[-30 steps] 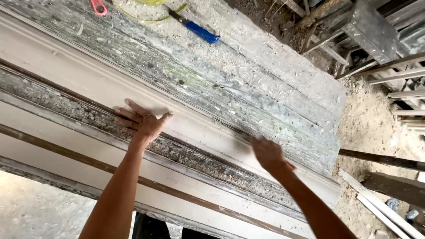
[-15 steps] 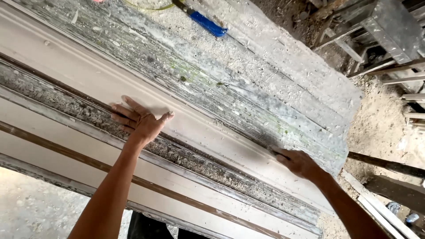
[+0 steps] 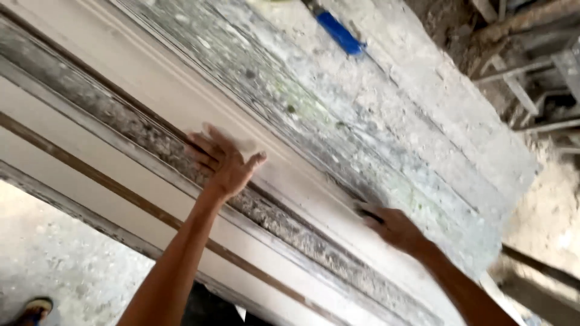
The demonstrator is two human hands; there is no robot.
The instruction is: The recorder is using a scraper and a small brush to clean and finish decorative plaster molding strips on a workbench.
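The long white plaster moulding strip (image 3: 151,90) lies diagonally across the view, its long axis running from the upper left down to the lower right. Both hands are on it, so it lies directly under and in front of the person, and the hands are spread apart along its length.

The left hand (image 3: 223,163) is flat and wide open, fingers spread, the palm pressing on the strip where the smooth white band meets a rough grey channel (image 3: 121,124) of crusted plaster. This hand is higher along the strip. The right hand (image 3: 396,228) is lower along the strip, toward its near end. Its fingers are curled narrow and seem to pinch a thin dark thing at the edge of the white band; I cannot tell what this thing is, because it is blurred.

Below the moulding strip, on the person's side, run more parallel white bands with a thin brown line (image 3: 121,190) between them. Above the strip is a rough work table (image 3: 423,121), grey and covered with dried plaster crust. On it, well apart from both hands, lies a tool with a blue handle (image 3: 338,31).

Beyond the table, to the upper right of the strip, stand grey metal frames (image 3: 531,78) on a dusty ground (image 3: 556,217). At the lower left of the strip, a pale floor (image 3: 54,265) shows, with a sandal toe (image 3: 33,308) at the edge.
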